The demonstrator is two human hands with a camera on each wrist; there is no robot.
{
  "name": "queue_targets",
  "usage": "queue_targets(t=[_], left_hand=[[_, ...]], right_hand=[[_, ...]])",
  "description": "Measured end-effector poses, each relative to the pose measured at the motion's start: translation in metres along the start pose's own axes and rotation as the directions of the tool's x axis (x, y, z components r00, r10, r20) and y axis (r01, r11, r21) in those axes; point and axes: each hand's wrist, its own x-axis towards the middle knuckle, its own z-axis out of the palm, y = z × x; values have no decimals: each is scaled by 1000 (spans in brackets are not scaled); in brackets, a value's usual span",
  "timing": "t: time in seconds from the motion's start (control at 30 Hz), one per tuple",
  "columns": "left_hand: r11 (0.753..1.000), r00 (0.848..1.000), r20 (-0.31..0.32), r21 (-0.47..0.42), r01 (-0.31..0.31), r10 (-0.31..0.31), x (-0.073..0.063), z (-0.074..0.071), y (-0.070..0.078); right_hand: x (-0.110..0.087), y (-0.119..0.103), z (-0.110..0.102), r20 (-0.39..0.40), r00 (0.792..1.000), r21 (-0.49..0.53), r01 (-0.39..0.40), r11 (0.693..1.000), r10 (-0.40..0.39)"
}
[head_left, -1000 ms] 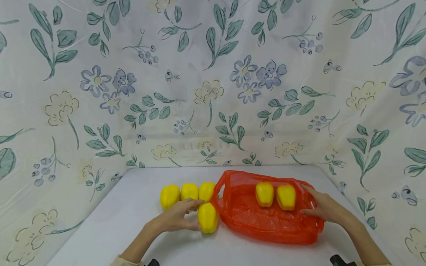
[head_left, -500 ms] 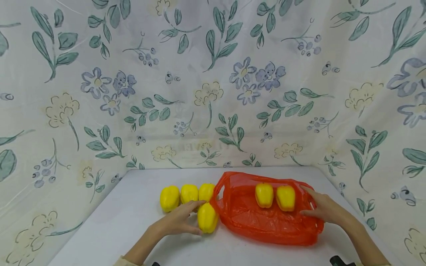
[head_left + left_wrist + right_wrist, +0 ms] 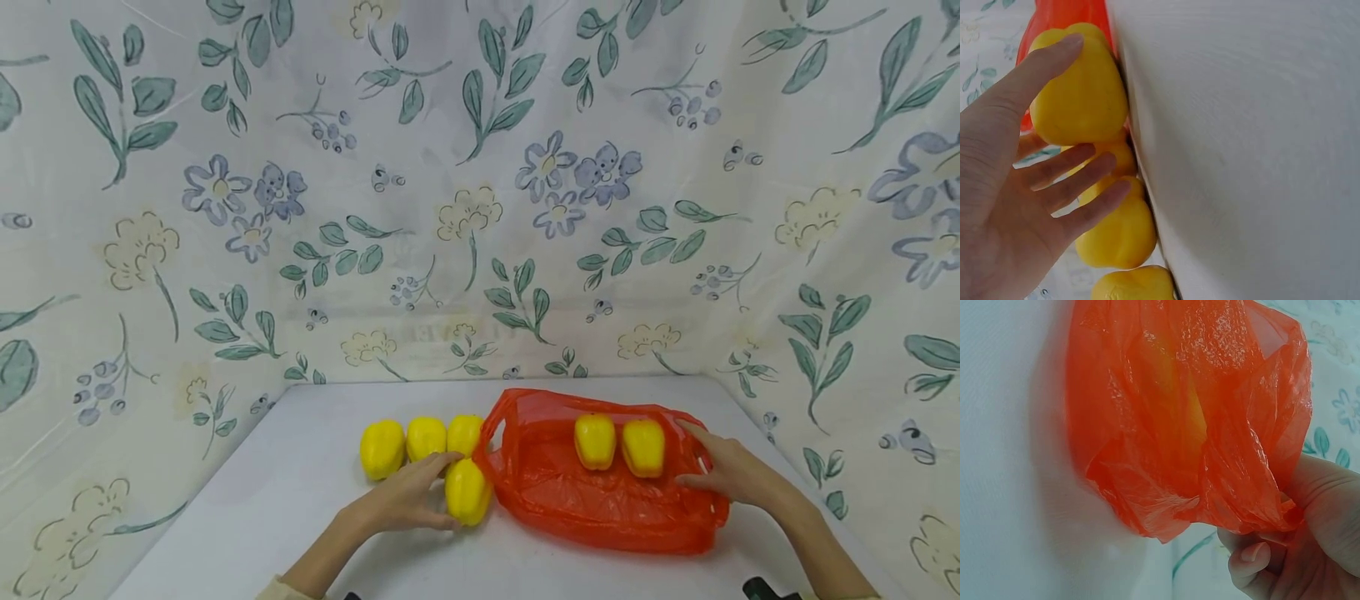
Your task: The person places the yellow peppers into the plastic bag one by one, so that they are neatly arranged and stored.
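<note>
My left hand (image 3: 405,498) holds a yellow bell pepper (image 3: 468,493) beside the left end of a red plastic bag (image 3: 577,508). In the left wrist view the thumb lies across this pepper (image 3: 1079,94); the index finger is partly hidden behind it, and the other fingers are spread below. My right hand (image 3: 738,475) pinches the bag's right edge between thumb and fingers. The bag lies on its side with its mouth spread towards me. Inside it are two yellow bell peppers (image 3: 596,442), one of them showing through the plastic (image 3: 1175,400) in the right wrist view.
Three more yellow bell peppers (image 3: 427,439) stand in a row behind my left hand, the rightmost close to the bag's handle. Everything sits on a white table (image 3: 300,467). A floral curtain (image 3: 465,250) hangs behind and along both sides.
My left thumb has shifted down towards the near side of the bell pepper and drawn in against it. The right hand and the bag keep their place; the head view has tilted slightly.
</note>
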Motion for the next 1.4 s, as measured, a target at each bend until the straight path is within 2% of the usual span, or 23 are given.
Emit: queue_targets(t=[0.27, 0.43, 0.6, 0.73, 1.0, 1.23, 1.4], left_hand=[[1000, 1000, 1, -19, -8, 8, -2, -1, -3], [998, 999, -13, -58, -40, 40, -4, -6, -6], [996, 995, -67, -44, -74, 71, -7, -16, -7], [997, 992, -116, -51, -64, 58, -12, -26, -6], [998, 973, -227, -35, -45, 36, -15, -48, -6], [996, 955, -281, 35, -85, 92, -12, -71, -1], [991, 942, -309, 67, -118, 133, -5, -86, 9]], right_hand=[[-1, 0, 0, 5, 1000, 9, 8, 1000, -8], [-1, 0, 0, 6, 1000, 8, 2, 1000, -2], [0, 1, 0, -1, 1000, 2, 3, 1000, -3], [1, 1, 1, -3, 1000, -1, 4, 1000, -4], [2, 0, 0, -4, 1000, -10, -1, 1000, 1], [3, 0, 1, -3, 1000, -11, -16, 1000, 16], [3, 1, 2, -6, 1000, -10, -26, 1000, 26]])
